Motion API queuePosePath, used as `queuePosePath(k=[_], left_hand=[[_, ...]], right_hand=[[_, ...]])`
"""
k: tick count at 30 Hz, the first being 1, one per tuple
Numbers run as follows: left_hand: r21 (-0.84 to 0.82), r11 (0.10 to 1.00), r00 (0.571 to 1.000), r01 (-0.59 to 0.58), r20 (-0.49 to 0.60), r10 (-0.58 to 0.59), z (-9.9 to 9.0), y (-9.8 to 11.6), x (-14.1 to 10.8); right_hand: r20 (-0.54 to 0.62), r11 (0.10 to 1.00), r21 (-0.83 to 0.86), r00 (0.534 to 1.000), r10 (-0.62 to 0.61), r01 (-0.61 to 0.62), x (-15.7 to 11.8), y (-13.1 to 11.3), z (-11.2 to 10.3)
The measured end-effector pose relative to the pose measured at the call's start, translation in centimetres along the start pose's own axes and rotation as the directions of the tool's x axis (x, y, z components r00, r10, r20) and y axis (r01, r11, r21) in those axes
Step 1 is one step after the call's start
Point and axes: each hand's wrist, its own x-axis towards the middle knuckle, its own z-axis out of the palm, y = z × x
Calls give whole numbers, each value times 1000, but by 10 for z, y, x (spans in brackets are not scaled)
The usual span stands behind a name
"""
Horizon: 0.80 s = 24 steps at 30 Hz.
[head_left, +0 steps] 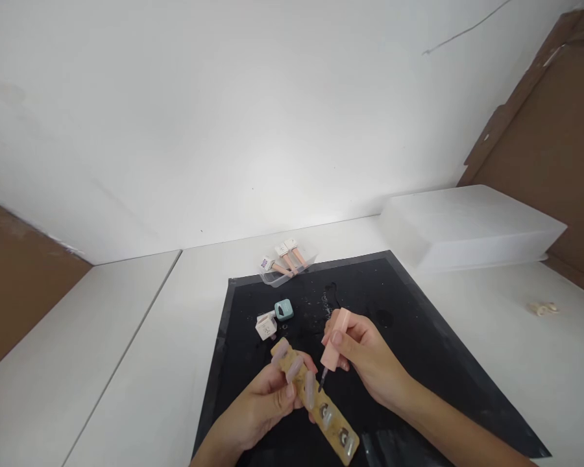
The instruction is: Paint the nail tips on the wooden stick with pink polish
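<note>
My left hand [272, 401] is closed around a tan display strip [338, 433], which it holds at a slant above the black mat. Several false nails [310, 389] are mounted along the strip; the upper ones look pale lilac, while the lower end carries clear ones over dark spots. Between the thumb and fingers of my right hand [363, 350] is a nail polish brush with a pink cap handle [335, 340]. Its dark bristle tip points down, close beside the third nail; whether it touches cannot be told.
A white polish bottle [266, 326] and a teal bottle [283, 310] stand on the black mat [418, 324]. Behind them a clear tray [275, 279] holds several pink-capped bottles. A white box [472, 227] sits back right, and a small beige bundle [544, 308] lies at far right.
</note>
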Motion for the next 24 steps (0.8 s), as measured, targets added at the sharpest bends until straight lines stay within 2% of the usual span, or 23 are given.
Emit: queuePosePath(k=[7,13,16,21,24], left_hand=[[-8,1000,1000,5,2,-5,-3,-2,0],[7,1000,1000,16,-5,-16,-4,-3,-1],[-15,1000,1000,8,-5,-8,-3,-3,-2],[-85,996,995,2,-104,-11,-4,-1,-2],[-67,998,986,-13,-167,1,-6,-2,0]], right_hand=[[-31,1000,-27,999,13,-14,2,-2,2],[-141,1000,-14,990,16,-18,5,-1,-2],[-160,999,42,987,36,-29,5,-4,-2],[-152,995,91,987,56,-43,4,-13,-2],[-165,996,79,985,54,-41,5,-16,-3]])
